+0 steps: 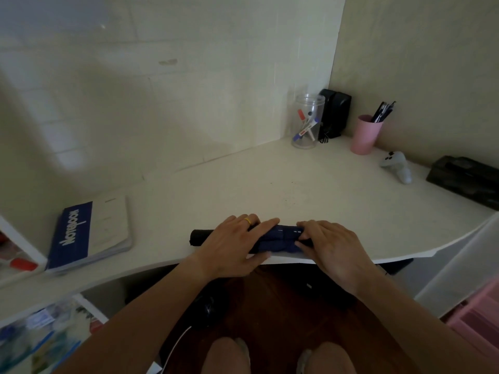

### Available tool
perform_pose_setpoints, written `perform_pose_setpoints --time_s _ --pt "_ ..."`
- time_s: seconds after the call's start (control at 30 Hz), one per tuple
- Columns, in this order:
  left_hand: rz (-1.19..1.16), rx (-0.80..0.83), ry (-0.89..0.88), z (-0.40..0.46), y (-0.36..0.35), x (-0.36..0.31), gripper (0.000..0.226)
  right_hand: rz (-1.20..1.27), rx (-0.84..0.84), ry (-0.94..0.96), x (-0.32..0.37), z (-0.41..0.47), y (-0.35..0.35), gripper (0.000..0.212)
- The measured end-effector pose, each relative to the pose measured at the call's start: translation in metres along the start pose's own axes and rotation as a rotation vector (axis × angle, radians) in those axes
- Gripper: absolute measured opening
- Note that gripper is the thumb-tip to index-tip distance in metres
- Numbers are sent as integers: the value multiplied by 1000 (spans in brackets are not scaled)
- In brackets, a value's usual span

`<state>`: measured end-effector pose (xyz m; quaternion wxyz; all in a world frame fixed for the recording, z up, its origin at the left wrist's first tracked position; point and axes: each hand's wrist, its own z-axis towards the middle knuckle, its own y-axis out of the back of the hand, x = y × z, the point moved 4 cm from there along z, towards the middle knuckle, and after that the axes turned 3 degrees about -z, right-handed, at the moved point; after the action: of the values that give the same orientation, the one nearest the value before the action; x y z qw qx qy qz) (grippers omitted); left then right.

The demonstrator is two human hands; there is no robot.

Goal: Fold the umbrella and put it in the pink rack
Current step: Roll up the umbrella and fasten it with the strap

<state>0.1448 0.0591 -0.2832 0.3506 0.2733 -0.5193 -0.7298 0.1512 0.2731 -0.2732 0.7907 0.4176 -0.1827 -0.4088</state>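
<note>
In the head view, your 2 hands sit together on the collapsed dark blue umbrella [280, 237], which lies lengthwise along the near edge of the white desk [297, 184], right in front of you. Your left hand [232, 245] lies flat over the umbrella's middle with fingers straight and spread, pressing the fabric down; a gold ring shows on 1 finger, and the thumb reaches along the desk edge below the bundle. The umbrella's black end [198, 236] sticks out just past this hand's outer side. Your right hand [328, 245] is beside the left, its fingers curled onto the umbrella's other end and pinching the folded fabric there. Between the 2 hands a short stretch of blue cloth with small white marks stays visible. Well off to the outside of your left hand lies a blue and white notebook [89, 236], flat on the desk. Far beyond your right hand, in the desk's corner, stand a clear jar of markers [306, 122], a black speaker [334, 114] touching or just beside it, and a pink cup of pens [366, 136]. Nearer to the right hand's outer side rest a pale game controller [397, 166] and a dark box [464, 179]. Below and outside your right arm, a pink rack [478, 317] shows at the frame edge.
</note>
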Motion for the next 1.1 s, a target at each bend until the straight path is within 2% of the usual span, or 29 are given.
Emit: perform_pose_setpoints --time_s 0.07,0.13,0.27,0.37,0.47,0.53,0.6,0.67,0.73,0.77,0.83,0.9,0.97,1.03,1.1 --pt "-38 -19 13 -1 0 -1 63 9 -49 22 2 1 4 34" --pt "-32 -38 17 0 0 -2 59 41 -76 92 8 2 14 22" --pt "-2 -61 2 2 -2 -5 58 257 48 138 18 17 23 6" --pt "0 -99 1 0 -4 -7 57 436 152 46 8 29 17 19" --pt "6 -128 -5 -1 -3 -9 56 489 221 -18 -1 35 12 27" --pt "5 -154 -20 -3 -3 -10 54 547 249 -127 -6 41 12 28" --pt "4 -165 -28 -3 -3 -12 53 539 349 -228 -14 50 10 35" --pt "10 -175 -44 -5 -4 -13 53 534 548 -278 -20 57 5 44" --pt "17 -197 -54 -6 -5 -15 54 676 722 -315 -23 58 -3 37" --pt "16 -209 -41 -7 -3 -16 55 723 746 -328 -23 57 -6 31" --pt "38 -175 34 -4 3 -20 58 720 718 -303 -23 59 -7 27" --pt "128 -57 134 7 10 -24 70 624 673 -230 -18 67 -2 28" --pt "86 -13 208 23 20 -25 74 528 588 -151 -12 82 13 27" --pt "-133 -88 300 36 34 -20 57 433 395 -97 -5 93 34 31" --pt "-385 -230 384 41 51 -15 41 374 64 -155 7 89 56 45"
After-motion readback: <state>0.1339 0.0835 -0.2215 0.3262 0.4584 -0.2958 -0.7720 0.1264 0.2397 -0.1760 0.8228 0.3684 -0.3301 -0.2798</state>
